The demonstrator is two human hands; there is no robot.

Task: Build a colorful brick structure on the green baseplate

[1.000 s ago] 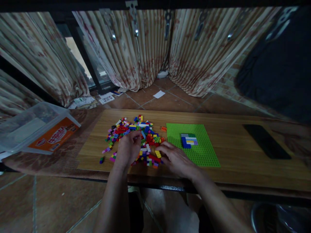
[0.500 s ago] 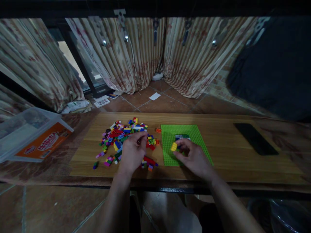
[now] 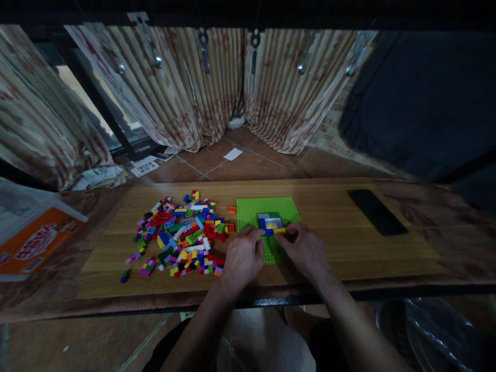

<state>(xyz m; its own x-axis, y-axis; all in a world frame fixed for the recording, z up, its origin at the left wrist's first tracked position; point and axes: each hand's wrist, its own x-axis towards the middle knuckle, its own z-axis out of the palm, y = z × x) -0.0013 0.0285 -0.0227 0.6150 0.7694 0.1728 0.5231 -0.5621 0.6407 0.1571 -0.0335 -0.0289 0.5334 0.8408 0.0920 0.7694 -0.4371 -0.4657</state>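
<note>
My right hand [image 3: 304,249] pinches a yellow toy brick [image 3: 279,231] at the front edge of a low brick build [image 3: 271,221] in blue, grey, green and white. This build sits on a lime-green studded baseplate [image 3: 250,206]. My left hand [image 3: 244,254] has its fingers drawn together at the build's front left corner, against a blue brick [image 3: 268,232]. Whether those fingertips grip a small piece is hidden. Both hands partly cover the near half of the baseplate.
A pile of mixed loose bricks [image 3: 186,232] lies left of the baseplate on the wooden board [image 3: 341,258]. A black phone-like slab [image 3: 375,211] rests at the right. A clear box with an orange label [image 3: 42,243] stands at far left.
My left hand has moved right, from over the brick pile to the build. My right hand has lowered the yellow brick onto the build's front edge. The view has swung right.
</note>
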